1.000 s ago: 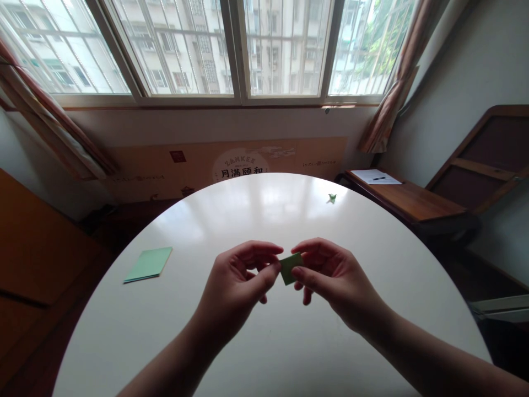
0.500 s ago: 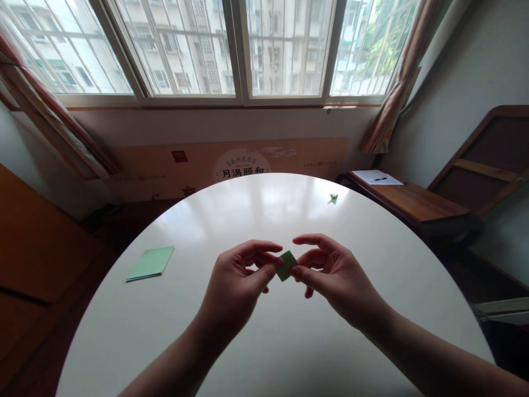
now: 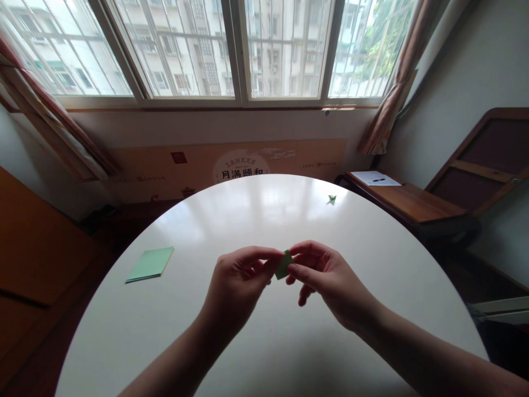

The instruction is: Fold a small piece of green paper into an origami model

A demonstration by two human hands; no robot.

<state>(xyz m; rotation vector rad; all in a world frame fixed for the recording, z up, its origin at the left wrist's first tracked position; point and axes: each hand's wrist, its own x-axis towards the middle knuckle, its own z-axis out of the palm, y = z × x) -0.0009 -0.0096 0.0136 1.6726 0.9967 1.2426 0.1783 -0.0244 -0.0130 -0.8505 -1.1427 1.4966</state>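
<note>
A small folded piece of green paper (image 3: 284, 265) is held up between my two hands, above the white table. My left hand (image 3: 243, 275) pinches its left side with thumb and forefinger. On the other side, my right hand (image 3: 320, 270) grips it with the thumb in front and the forefinger at the upper edge; the lower fingers hang loosely curled. The fingers cover parts of the paper, so its folds cannot be made out.
On the round white table (image 3: 264, 353) a stack of light green paper squares (image 3: 151, 263) lies at the left. A tiny green folded paper figure (image 3: 332, 199) stands near the far edge. Beyond, a wooden side table (image 3: 417, 199) holds a white sheet (image 3: 374, 178) and pen.
Both forefingers have come down onto the green paper. It now shows narrower, partly covered by my fingers. The stack and the small figure stay in place.
</note>
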